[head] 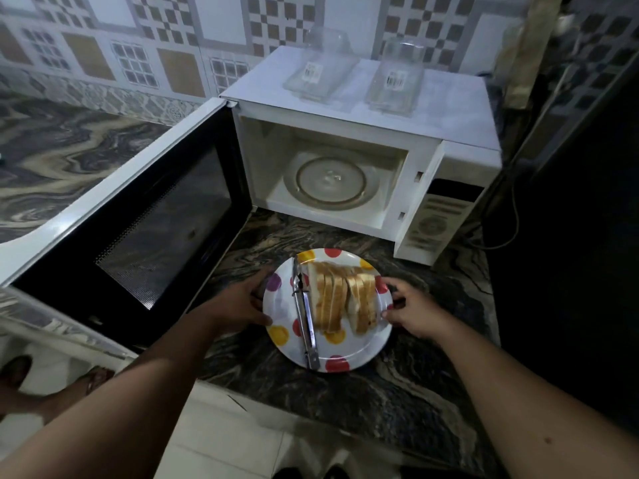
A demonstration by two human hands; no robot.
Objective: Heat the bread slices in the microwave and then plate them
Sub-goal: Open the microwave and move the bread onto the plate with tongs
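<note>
Both hands, left and right, reach forward, fingers curled.

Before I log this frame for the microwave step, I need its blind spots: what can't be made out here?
- Control panel: head view, print too small and dim to read.
- Bread slices: overlapped and leaning, so the count is unclear.
- Clear containers on the microwave: labels too small and blurred.
- Left hand and right hand: fingers curl under the plate rim, hiding the grip.
- Right side: too dark.
</note>
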